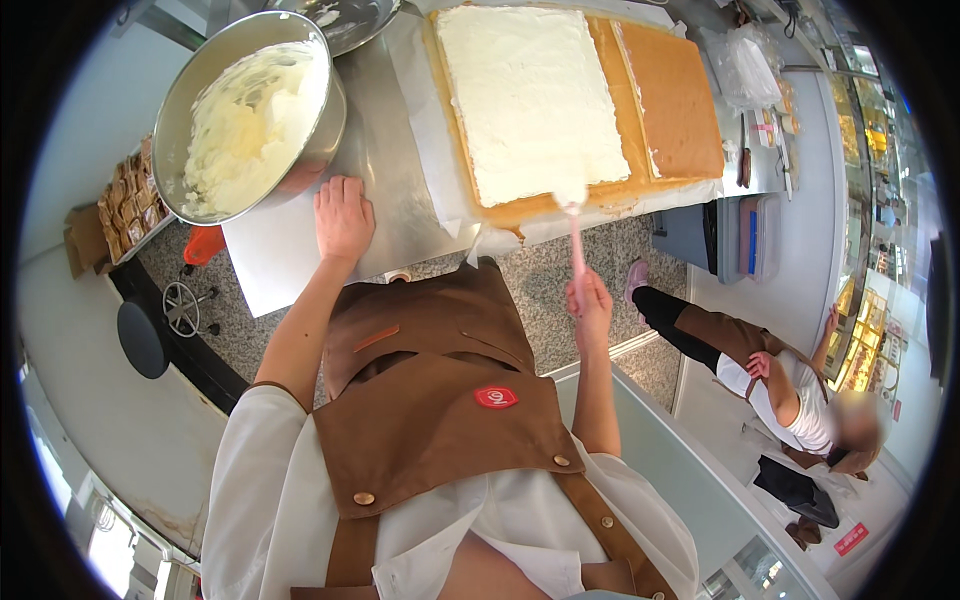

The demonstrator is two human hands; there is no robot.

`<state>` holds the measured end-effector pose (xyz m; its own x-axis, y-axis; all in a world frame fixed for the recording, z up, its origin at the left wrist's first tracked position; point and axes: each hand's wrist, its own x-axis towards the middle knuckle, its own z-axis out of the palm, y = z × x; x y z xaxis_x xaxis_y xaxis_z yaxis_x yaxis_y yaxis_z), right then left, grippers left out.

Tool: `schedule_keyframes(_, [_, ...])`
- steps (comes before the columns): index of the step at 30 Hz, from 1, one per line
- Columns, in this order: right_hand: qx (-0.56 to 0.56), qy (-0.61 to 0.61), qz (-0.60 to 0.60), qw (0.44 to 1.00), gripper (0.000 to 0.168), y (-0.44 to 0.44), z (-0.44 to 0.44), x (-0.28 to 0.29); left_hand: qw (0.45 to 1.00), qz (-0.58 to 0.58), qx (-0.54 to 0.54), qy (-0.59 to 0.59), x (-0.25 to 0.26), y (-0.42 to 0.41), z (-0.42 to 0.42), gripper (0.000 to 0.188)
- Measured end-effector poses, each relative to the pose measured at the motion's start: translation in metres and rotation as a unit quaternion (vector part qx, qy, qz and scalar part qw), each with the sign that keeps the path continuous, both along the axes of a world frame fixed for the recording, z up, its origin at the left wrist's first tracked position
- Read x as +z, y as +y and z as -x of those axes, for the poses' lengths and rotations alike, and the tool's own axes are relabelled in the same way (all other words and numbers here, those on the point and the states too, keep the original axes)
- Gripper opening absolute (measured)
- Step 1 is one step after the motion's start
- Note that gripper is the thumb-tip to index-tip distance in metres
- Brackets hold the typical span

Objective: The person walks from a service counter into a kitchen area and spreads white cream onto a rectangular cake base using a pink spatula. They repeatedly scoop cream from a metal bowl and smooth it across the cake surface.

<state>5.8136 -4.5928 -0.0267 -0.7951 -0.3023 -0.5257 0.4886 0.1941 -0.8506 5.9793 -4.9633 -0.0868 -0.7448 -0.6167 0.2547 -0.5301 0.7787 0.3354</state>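
My right hand [591,306] is closed around the pink handle of a spatula [576,240]. Its blurred, cream-covered blade lies at the near edge of a sheet cake coated with white cream [532,105]. A brown sponge layer [671,97] sits to the right, on the same paper-lined sheet. My left hand [343,217] rests on the steel worktop with its fingers curled, beside a large metal bowl [339,127] of pale cream [251,135]. Whether its fingers are apart or together is unclear.
Another metal bowl [356,26] stands behind the large one. Knives [744,154] and a plastic bag [750,67] lie to the right of the cake. Plastic bins [739,240] are below the counter. A co-worker [780,382] stands at the right by a display case. A wheeled stool [142,340] is at the left.
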Motion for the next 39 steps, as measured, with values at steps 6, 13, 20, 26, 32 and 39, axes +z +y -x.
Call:
schedule_keyframes(6, [0.056, 0.013, 0.017, 0.998, 0.034, -0.012, -0.013, 0.004, 1.0, -0.006, 0.003, 0.001, -0.002, 0.001, 0.0, 0.015])
schedule_keyframes(13, [0.077, -0.019, 0.005, 0.997, 0.032, -0.009, -0.014, -0.023, 1.0, 0.008, -0.003, 0.005, -0.001, 0.0, 0.001, 0.015])
schedule_keyframes(20, [-0.077, 0.024, 0.03, 0.996, 0.035, 0.026, 0.044, -0.007, 1.0, 0.009, -0.001, -0.011, -0.002, 0.0, 0.0, 0.015])
schedule_keyframes(26, [0.067, -0.037, 0.045, 0.996, 0.032, -0.016, 0.008, -0.01, 1.0, 0.009, -0.007, -0.009, -0.004, 0.0, 0.002, 0.014])
schedule_keyframes(32, [0.016, -0.035, 0.03, 0.999, 0.027, -0.009, 0.044, -0.017, 1.0, 0.007, -0.002, -0.013, 0.0, 0.001, 0.001, 0.014])
schedule_keyframes(39, [-0.019, -0.005, 0.06, 0.998, 0.031, -0.001, 0.06, -0.001, 1.0, 0.009, -0.004, -0.014, -0.002, 0.002, 0.002, 0.015])
